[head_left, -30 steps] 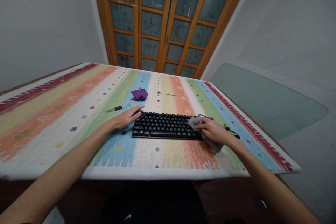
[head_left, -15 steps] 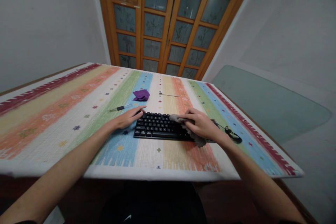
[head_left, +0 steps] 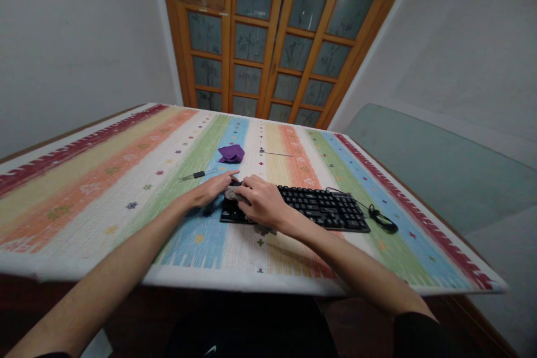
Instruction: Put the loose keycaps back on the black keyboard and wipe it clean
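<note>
A black computer keyboard [head_left: 323,206] lies flat on the table, its left part mostly covered by my hands. My left hand [head_left: 213,187] holds the far left corner, with one finger stretched out past the edge and the thumb near the keys. Bunched in my right hand [head_left: 262,198] is a grey fluffy cloth [head_left: 235,194], pressed on the keys at the left end. Part of that cloth hangs out below the palm by the keyboard's near edge. My two hands are close together, and the keys under them are hidden.
Beyond the keyboard lie a crumpled purple cloth [head_left: 231,153] and a thin rod-like tool [head_left: 276,153]. A small tool with a black middle [head_left: 198,174] lies left of it. The keyboard's coiled cable [head_left: 382,219] is at the right. A striped tablecloth [head_left: 138,196] covers the table.
My right hand has moved left along the keyboard with the grey cloth, uncovering the right-hand keys. My left hand stays at the left corner. The view has shifted slightly.
</note>
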{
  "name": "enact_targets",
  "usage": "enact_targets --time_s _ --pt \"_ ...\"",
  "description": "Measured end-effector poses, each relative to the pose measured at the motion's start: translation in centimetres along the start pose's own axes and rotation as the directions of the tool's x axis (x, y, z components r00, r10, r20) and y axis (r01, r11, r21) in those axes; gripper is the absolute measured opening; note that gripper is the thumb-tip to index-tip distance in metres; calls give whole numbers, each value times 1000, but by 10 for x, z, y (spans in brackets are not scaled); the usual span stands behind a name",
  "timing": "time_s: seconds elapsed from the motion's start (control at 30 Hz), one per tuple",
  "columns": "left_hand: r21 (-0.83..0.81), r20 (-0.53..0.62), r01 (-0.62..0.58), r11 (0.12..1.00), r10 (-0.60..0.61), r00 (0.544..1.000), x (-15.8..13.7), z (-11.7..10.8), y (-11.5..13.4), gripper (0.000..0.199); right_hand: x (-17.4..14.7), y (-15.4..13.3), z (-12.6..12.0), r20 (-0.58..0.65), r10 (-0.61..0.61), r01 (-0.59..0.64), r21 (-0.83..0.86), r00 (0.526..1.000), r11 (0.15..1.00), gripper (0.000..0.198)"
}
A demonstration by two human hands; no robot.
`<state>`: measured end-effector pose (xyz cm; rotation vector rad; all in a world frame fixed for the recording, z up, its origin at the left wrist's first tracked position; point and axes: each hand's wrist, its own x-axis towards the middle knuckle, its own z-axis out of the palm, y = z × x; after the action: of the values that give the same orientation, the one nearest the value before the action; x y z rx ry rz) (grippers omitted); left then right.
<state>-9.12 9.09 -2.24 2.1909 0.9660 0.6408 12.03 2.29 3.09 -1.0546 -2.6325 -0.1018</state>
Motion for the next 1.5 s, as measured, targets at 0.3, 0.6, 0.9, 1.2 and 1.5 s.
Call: enact_targets --time_s 0.3,0.6,0.9,1.2,1.5 --pt "5 3 29 1000 -29 1000 -1 0 1 81 5 -11 14 207 -109 106 24 972 994 17" --pt "23 -3 27 999 -27 1000 -2 0 4 80 -3 0 12 213 -73 71 15 974 997 21" --pt "65 7 14 998 -14 1000 -2 -1 8 76 -22 14 12 171 -60 48 69 984 996 25" --pt "72 6 22 997 -22 1000 -1 -1 6 78 -35 23 13 162 -43 33 65 986 997 24" --pt "73 13 14 997 -15 1000 -2 -1 4 75 -45 28 8 178 -14 3 60 984 998 26"
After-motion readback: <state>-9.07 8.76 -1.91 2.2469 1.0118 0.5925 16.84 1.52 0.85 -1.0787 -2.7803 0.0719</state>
